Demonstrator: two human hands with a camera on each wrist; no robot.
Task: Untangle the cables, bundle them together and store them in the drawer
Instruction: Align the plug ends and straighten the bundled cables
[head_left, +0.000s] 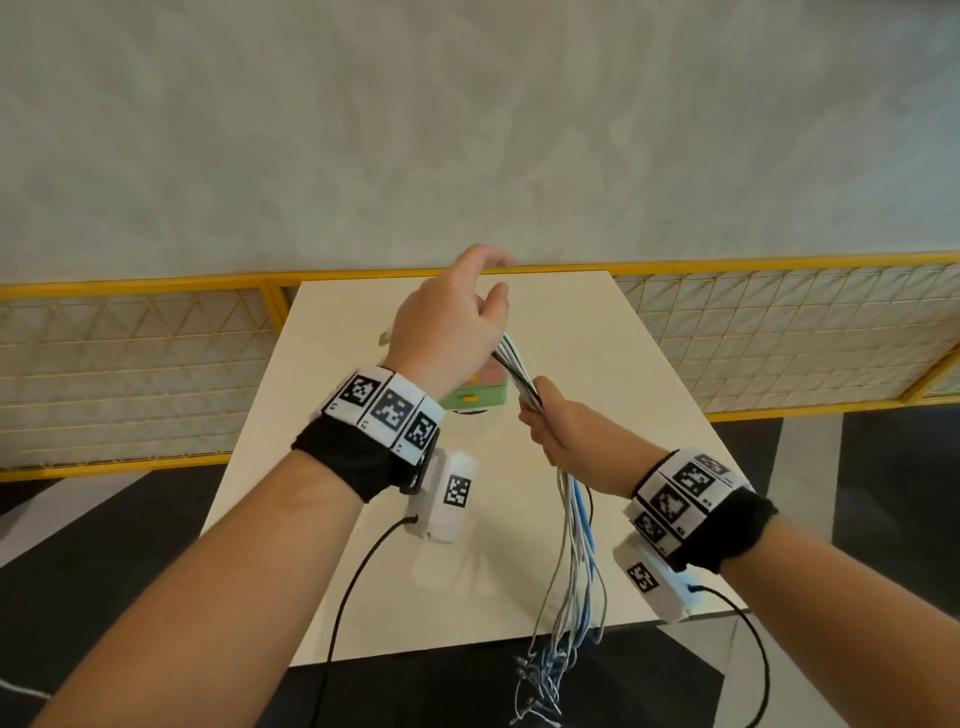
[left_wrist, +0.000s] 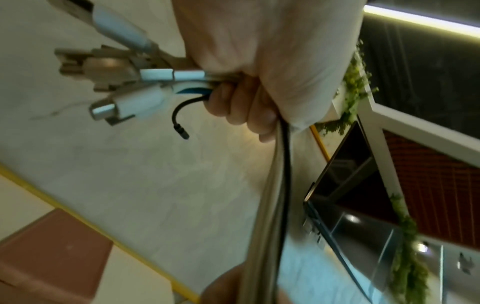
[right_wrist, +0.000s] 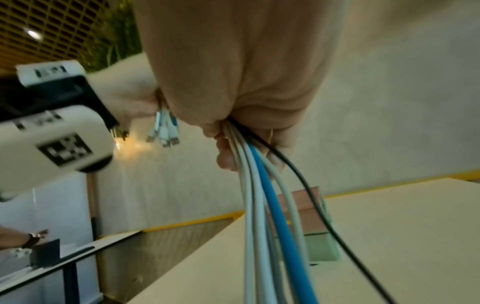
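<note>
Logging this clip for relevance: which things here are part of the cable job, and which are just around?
Part of the job:
cables, gripped as one bunch
left hand, holding the plug ends
right hand, gripping lower down
small green drawer box

Just around:
table
yellow mesh railing
wall

Room: cream table (head_left: 597, 332); pale mottled wall (head_left: 467, 130) behind; yellow-framed mesh railing (head_left: 779, 332) beyond the table's far edge — dark floor (head_left: 104, 545); hanging greenery (left_wrist: 355, 82).
</note>
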